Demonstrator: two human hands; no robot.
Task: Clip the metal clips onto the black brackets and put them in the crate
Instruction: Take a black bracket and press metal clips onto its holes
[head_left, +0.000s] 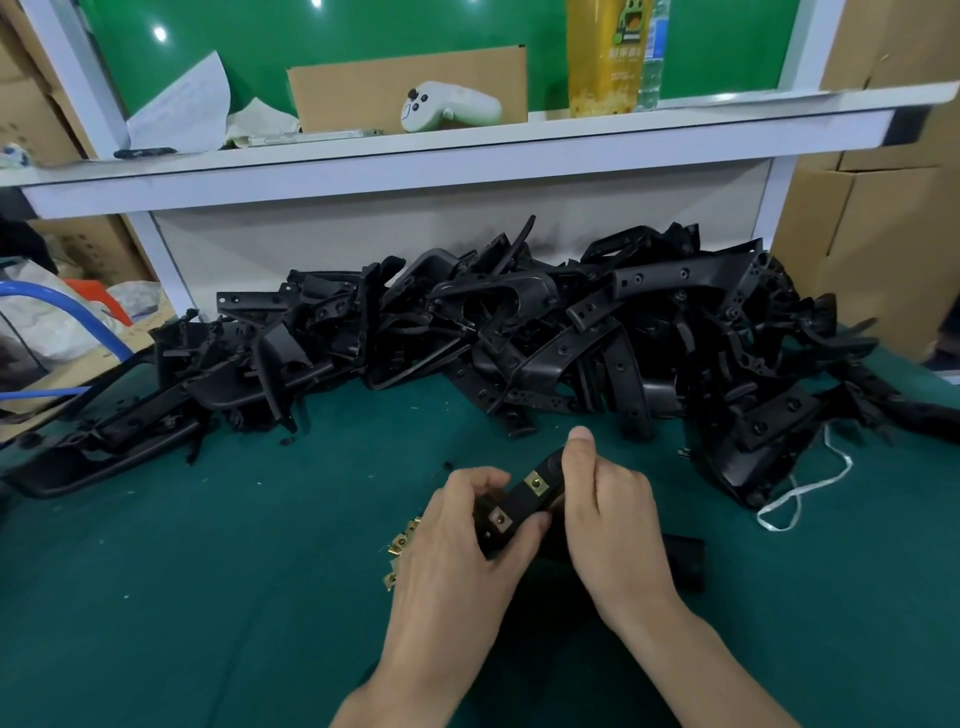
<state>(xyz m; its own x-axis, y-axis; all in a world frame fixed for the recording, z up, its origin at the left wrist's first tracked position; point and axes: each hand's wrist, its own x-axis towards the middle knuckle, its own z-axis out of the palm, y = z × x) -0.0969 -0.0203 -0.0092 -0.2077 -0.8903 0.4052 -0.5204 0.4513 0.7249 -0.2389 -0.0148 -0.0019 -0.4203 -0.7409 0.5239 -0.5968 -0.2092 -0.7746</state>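
Brass shows twice on the black bracket (517, 500) that I hold just above the green mat (234, 545): an upper clip (536, 483) near my right hand (608, 514) and a lower clip (500, 517) by my left hand (457, 540). Both hands curl round the bracket. I should press each clip square until it sits flush. Loose clips (399, 548) lie beside my left hand, and the pile of brackets (519, 332) waits behind. I see no crate.

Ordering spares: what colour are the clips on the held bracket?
Brassy gold clips on the bracket; head view best.
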